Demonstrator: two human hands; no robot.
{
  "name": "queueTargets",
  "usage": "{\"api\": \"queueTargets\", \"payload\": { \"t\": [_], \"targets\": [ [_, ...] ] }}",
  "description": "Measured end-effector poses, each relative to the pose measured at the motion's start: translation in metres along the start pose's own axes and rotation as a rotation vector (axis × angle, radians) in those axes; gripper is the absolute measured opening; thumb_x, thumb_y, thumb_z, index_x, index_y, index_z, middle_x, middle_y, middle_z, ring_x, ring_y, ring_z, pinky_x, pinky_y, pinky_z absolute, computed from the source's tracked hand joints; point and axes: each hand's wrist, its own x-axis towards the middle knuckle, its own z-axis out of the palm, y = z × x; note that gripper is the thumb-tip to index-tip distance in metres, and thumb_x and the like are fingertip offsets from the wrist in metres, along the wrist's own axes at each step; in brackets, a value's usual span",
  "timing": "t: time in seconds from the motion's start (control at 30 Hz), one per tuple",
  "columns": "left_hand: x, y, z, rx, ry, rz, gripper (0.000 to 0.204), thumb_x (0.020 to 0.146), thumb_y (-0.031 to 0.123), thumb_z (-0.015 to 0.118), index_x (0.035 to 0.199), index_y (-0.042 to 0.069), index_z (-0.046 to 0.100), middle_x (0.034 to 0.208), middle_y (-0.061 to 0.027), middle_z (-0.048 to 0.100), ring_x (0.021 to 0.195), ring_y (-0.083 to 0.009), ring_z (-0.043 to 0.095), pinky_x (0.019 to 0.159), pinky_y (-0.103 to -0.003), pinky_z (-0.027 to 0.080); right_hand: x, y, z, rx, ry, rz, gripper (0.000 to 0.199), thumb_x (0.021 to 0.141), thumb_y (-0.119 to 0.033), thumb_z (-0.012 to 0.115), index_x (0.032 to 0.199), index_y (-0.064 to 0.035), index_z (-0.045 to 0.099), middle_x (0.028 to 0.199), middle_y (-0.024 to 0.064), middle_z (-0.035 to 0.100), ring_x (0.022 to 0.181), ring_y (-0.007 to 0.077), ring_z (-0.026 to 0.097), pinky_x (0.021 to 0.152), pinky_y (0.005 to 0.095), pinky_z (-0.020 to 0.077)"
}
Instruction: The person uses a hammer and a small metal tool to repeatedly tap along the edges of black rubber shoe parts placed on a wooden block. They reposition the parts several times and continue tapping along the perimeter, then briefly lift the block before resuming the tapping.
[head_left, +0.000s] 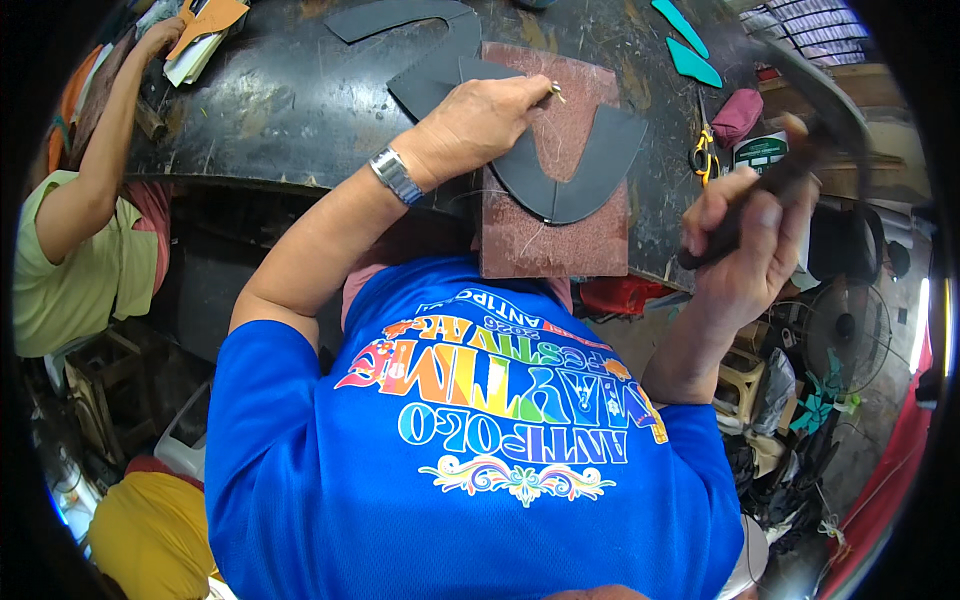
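Note:
My left hand is closed, pinching a small shiny metal piece at its fingertips, above a reddish-brown board. Just below lies a black U-shaped shoe-upper piece on that board, with loose pale threads around it. My right hand is raised on the right, wrapped round the thick handle of a dark tool. Motion smears the tool's long curved upper part, so its kind is unclear. More black cut pieces lie left of the board, partly under my left hand.
Teal cut pieces, yellow-handled scissors and a pink bundle lie on the dark table at right. A standing fan is beyond my right arm. At far left, another person's hand touches an orange piece.

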Motion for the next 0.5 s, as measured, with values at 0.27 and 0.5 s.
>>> {"api": "queueTargets", "payload": {
  "t": [0.27,0.5],
  "targets": [
    [0.001,-0.006,-0.003,-0.170,0.020,-0.261,0.016,0.099,0.015,0.060,0.108,0.002,0.060,0.093,-0.0172,0.071,0.086,-0.0289,0.072,0.074,-0.036,0.056,-0.009,0.018,-0.013,-0.626,-0.221,0.425,0.050,0.100,-0.014,0.063,0.146,-0.0015,0.049,0.083,0.0005,0.062,0.070,0.0043,0.055,0.061,0.0187,0.0446],
    [-0.007,-0.010,-0.002,-0.211,0.010,-0.220,0.016,0.099,0.015,0.061,0.109,0.002,0.061,0.093,-0.0135,0.072,0.087,-0.0238,0.072,0.079,-0.033,0.056,-0.015,0.022,-0.012,-0.475,-0.162,0.396,0.046,0.099,-0.013,0.064,0.142,-0.0019,0.053,0.095,-0.0015,0.064,0.069,0.0023,0.048,0.059,0.0185,0.0404]
  ]
}}
